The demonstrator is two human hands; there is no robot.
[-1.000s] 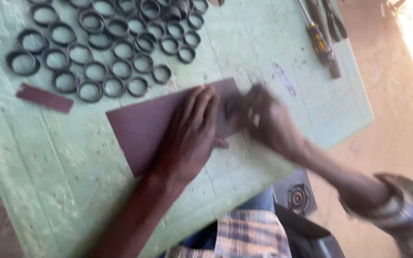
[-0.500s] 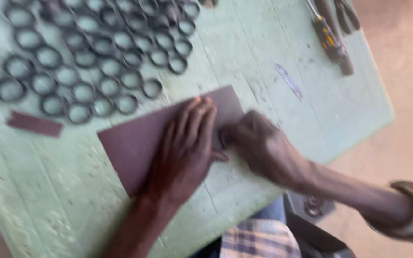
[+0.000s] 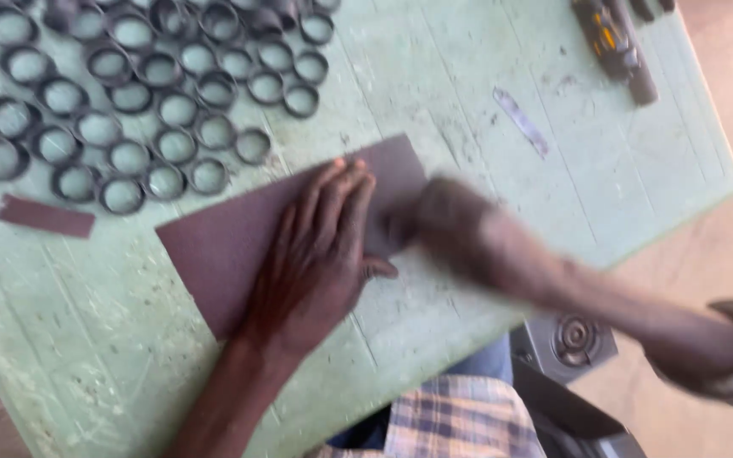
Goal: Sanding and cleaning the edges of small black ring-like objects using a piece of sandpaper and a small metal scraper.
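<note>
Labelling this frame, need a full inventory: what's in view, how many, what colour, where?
table: one, pale green, scratched, fills most of the view
metal rings: dozens, exact count unclear, dark, in rows at the table's far left
sandpaper sheet: one, reddish brown, flat at table centre
sandpaper strip: one, reddish brown, left of the sheet
hand tools: at least two, dark with yellow, far right corner; blurred
thin metal strip: one, grey, right of centre
grey box with round part: one, below the table's near edge
checked cloth: on the person's lap, bottom centre
left hand: flat, pressing on the sheet
right hand: blurred, at the sheet's right edge; what it holds cannot be told
</note>
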